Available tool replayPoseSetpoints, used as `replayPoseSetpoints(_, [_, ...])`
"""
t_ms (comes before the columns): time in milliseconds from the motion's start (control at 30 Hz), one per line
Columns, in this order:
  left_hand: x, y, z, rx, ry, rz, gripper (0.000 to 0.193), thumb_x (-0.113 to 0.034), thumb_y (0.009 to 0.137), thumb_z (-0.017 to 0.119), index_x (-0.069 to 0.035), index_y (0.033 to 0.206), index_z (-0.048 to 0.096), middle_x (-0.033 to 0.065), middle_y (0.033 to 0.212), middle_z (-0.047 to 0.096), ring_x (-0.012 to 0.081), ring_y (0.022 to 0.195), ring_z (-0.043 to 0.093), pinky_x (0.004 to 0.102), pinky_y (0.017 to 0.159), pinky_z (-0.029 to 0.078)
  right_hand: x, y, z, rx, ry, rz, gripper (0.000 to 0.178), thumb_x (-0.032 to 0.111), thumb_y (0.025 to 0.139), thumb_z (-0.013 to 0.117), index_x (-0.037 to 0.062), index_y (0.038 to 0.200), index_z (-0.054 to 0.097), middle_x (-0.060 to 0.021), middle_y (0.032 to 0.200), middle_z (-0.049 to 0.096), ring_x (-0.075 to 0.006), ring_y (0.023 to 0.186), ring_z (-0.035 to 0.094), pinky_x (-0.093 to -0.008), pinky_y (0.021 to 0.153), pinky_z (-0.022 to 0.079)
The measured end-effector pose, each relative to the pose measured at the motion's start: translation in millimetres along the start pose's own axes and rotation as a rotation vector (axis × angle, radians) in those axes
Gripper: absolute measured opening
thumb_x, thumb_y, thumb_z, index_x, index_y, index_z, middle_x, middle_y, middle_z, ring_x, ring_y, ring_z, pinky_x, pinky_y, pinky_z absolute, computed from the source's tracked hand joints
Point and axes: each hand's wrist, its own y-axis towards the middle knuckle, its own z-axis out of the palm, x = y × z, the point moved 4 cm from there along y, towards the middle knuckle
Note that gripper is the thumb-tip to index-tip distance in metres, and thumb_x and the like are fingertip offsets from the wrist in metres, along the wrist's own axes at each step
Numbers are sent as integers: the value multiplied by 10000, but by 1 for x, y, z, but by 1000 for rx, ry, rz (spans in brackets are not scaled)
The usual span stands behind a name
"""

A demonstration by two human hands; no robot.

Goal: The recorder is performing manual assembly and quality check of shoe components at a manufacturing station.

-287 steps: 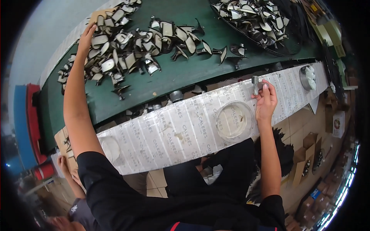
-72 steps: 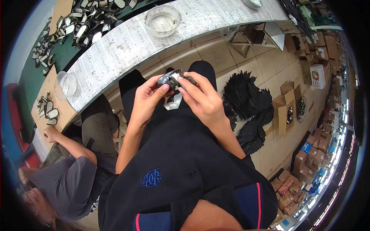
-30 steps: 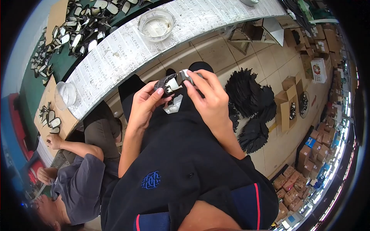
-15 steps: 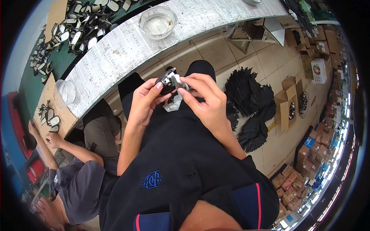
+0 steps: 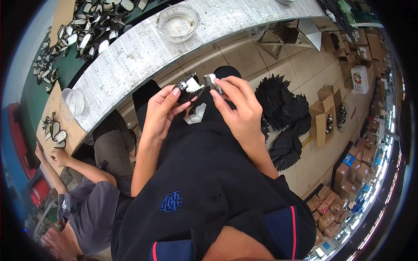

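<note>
Above my lap, my left hand pinches a small black piece with a white patch between thumb and fingers. To its right, my right hand grips a small grey and white piece at the fingertips; its exact kind is unclear. The two pieces are a short gap apart. On the dark cloth over my lap, just below them, lies a whitish, shiny scrap. My left fingers hide part of the black piece.
A paper-covered table edge curves ahead, bearing a clear round dish and a clear cup. Black parts with pale oval pads pile up far left. A co-worker's hand rests at left. Black bundles and cartons stand right.
My right hand has moved away to the right, drawing the grey and white piece off the black one. More of the white patch now shows. My left hand stays nearly in place.
</note>
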Motion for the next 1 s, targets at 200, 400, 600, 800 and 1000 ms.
replayPoseSetpoints(200, [0,-1,-1,7,-29,-18,345,-206,1016,575,74,1216,586,167,1110,687,262,1016,709,250,815,610,-2,1,-10,-39,46,65,267,-13,804,762,-24,1059,686,-130,1030,619,-210,788,658,-310,659,553])
replayPoseSetpoints(400, [3,-4,1,11,-34,-15,351,-214,1016,575,70,1221,583,157,1105,691,253,1002,714,247,808,614,11,0,-10,19,131,56,266,-37,812,754,-15,1073,710,-114,1056,649,-162,830,676,-266,682,620])
replayPoseSetpoints(600, [6,1,2,5,-12,-28,349,-212,1016,574,71,1220,584,156,1107,691,246,1005,712,245,809,613,1,-3,-4,29,67,38,267,-30,815,755,-18,1077,704,-120,1048,647,-174,822,676,-268,676,605])
replayPoseSetpoints(800, [-2,-2,2,4,-6,1,340,-210,1013,580,64,1212,593,156,1093,694,255,997,714,282,811,610,-14,4,-27,-151,31,127,233,-16,836,744,-14,1067,713,-121,1049,655,-160,813,678,-267,660,603])
replayPoseSetpoints(1000, [-54,-4,9,-159,409,380,316,-116,969,647,54,1231,607,121,1050,697,182,904,699,263,798,567,-23,-4,-39,-126,44,161,242,-5,853,731,-13,1091,686,-117,1055,616,-191,799,665,-281,670,593])
